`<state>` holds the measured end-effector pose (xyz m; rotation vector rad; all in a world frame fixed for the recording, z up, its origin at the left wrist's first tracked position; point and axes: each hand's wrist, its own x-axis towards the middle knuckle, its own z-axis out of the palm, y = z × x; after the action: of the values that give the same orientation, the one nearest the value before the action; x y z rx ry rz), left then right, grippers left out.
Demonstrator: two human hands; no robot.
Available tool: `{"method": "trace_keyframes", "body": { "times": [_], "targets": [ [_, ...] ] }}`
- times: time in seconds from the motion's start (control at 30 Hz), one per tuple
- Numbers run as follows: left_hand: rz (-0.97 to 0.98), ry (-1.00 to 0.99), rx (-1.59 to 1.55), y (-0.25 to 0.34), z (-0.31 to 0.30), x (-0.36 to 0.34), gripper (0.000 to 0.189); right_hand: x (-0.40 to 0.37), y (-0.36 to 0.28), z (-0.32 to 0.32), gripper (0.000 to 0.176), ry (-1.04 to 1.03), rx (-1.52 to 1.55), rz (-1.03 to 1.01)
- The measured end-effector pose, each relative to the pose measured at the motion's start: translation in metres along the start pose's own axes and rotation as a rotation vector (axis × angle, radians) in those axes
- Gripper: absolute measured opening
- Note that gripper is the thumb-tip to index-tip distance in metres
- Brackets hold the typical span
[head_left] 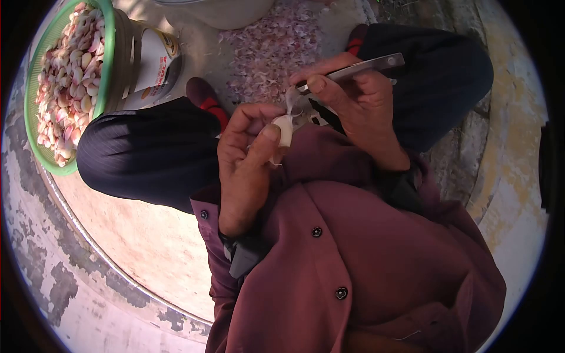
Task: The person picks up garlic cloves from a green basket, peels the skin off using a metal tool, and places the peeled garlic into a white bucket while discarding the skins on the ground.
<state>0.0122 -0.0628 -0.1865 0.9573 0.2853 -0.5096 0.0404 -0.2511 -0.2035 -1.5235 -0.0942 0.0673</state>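
— Head view: pinching garlic clove (pixel 285 128) with left hand (pixel 247 162), gripping knife (pixel 365 66) in right hand (pixel 353 103), both right of green basket (pixel 59 166).
— Risks cutting left hand, slipping off peel (pixel 290 100) under too much push.

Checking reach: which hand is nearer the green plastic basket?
Left. The left hand, pinching a white garlic clove, sits right of the green basket; the right hand, holding a metal knife, is farther right.

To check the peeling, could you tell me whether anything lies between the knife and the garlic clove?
Nothing visible does: the right hand holds the knife right at the garlic clove, which the left hand pinches.
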Motion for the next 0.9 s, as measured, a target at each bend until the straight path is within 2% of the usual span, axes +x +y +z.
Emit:
{"method": "trace_keyframes", "body": {
  "times": [0.03,0.07,0.13,0.2,0.27,0.3,0.33,0.4,0.53,0.63,0.7,0.83,0.9],
  "targets": [
    [0.000,-0.001,-0.001,0.000,0.003,0.001,0.025,0.006,0.011,-0.008,0.016,0.098,-0.162,0.018],
    [0.026,0.048,-0.064,0.001,0.007,0.001,0.025,0.011,0.028,-0.019,0.016,0.194,-0.266,-0.049],
    [0.057,0.110,-0.126,0.001,0.005,0.003,0.025,0.014,0.019,-0.022,0.016,0.177,-0.277,-0.002],
    [-0.021,0.066,-0.186,-0.003,-0.006,0.007,0.025,0.010,0.012,-0.016,0.017,0.169,-0.291,0.046],
    [-0.018,0.108,-0.217,-0.009,-0.006,0.012,0.026,0.003,0.006,-0.002,0.020,-0.018,-0.058,-0.113],
    [-0.020,0.158,-0.249,-0.012,-0.005,0.013,0.028,0.002,0.005,0.001,0.023,-0.108,-0.083,-0.181],
    [-0.023,0.158,-0.249,-0.013,-0.003,0.012,0.028,-0.001,0.001,0.008,0.023,-0.107,-0.084,-0.179],
    [0.016,0.111,-0.278,-0.013,0.002,0.010,0.027,-0.004,-0.008,0.022,0.017,-0.051,0.170,-0.047],
    [0.043,0.135,-0.202,-0.008,0.009,0.007,0.026,-0.004,-0.004,0.015,0.016,-0.075,-0.028,-0.127],
    [0.056,0.126,-0.151,-0.006,0.006,0.005,0.024,-0.006,-0.002,0.011,0.020,-0.126,0.119,-0.055],
    [0.061,-0.006,-0.127,-0.007,-0.002,0.005,0.021,-0.005,-0.003,0.010,0.020,-0.135,0.333,0.111],
    [0.005,0.039,-0.207,-0.006,-0.001,0.004,0.023,-0.007,0.001,0.012,0.020,-0.141,0.369,0.100],
    [-0.036,0.099,-0.295,-0.005,0.003,0.002,0.023,-0.007,-0.003,0.012,0.019,-0.136,0.219,0.020]
  ]
}}
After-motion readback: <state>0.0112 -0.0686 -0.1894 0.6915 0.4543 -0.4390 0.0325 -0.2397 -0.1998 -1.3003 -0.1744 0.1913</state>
